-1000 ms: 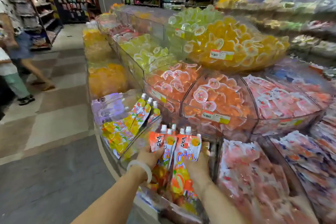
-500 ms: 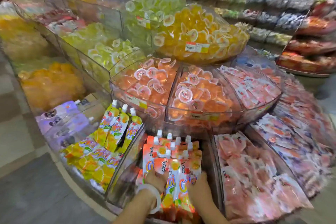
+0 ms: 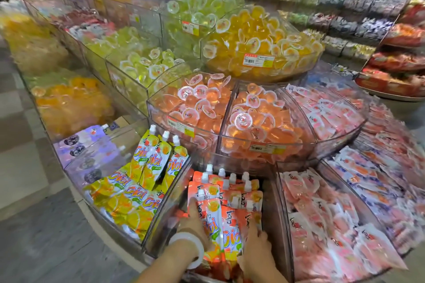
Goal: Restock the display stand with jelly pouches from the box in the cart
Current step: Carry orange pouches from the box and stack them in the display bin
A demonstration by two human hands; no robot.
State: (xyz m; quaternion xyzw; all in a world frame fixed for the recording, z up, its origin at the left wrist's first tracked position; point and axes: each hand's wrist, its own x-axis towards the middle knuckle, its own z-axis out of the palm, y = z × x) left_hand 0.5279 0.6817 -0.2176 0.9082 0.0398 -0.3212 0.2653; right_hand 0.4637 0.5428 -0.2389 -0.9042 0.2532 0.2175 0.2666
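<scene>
Head view: my left hand (image 3: 195, 223) and right hand (image 3: 257, 248) both grip orange jelly pouches (image 3: 226, 220) inside the clear bin (image 3: 165, 211).

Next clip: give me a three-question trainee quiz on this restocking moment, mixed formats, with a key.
1. True or false: both hands are down in the bin of orange jelly pouches.
2. Which pouches fill the bin just left of that one? A) purple B) yellow C) pink
3. Fill in: the left hand wears a white ____ at the wrist.

Key:
1. True; the left hand and right hand are on the front pouches.
2. B, the yellow pouches.
3. Bangle.
</scene>
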